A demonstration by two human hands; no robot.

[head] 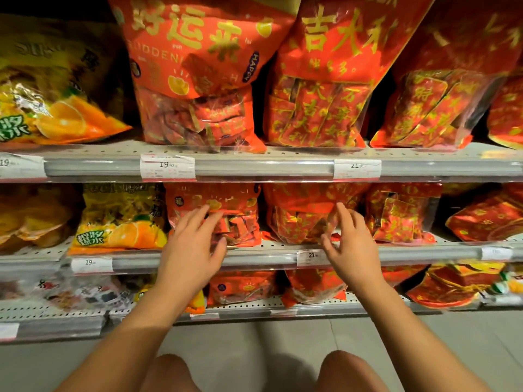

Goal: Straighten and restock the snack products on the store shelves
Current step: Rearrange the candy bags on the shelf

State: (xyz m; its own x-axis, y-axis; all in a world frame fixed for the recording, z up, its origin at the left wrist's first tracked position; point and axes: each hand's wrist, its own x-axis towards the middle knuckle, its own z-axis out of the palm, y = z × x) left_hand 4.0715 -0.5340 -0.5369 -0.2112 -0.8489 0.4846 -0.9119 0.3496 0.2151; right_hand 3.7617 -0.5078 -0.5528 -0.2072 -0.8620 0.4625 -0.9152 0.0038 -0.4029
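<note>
Both my arms reach to the middle shelf [266,254]. My left hand [192,247] lies with straight fingers against the front of an orange-red snack bag with mandarin pictures [240,210]. My right hand [351,241] has relaxed, spread fingers touching the front of a red bag with gold characters [297,219]. Neither hand grips anything. Further red and gold bags [402,213] stand to the right on the same shelf.
Large red bags [325,80] and an orange-red bag [198,75] fill the upper shelf [263,165]. Yellow orange-slice bags [121,222] sit to the left. Price tags [167,166] line the shelf edges. A lower shelf [243,309] holds more bags above the grey floor [254,340].
</note>
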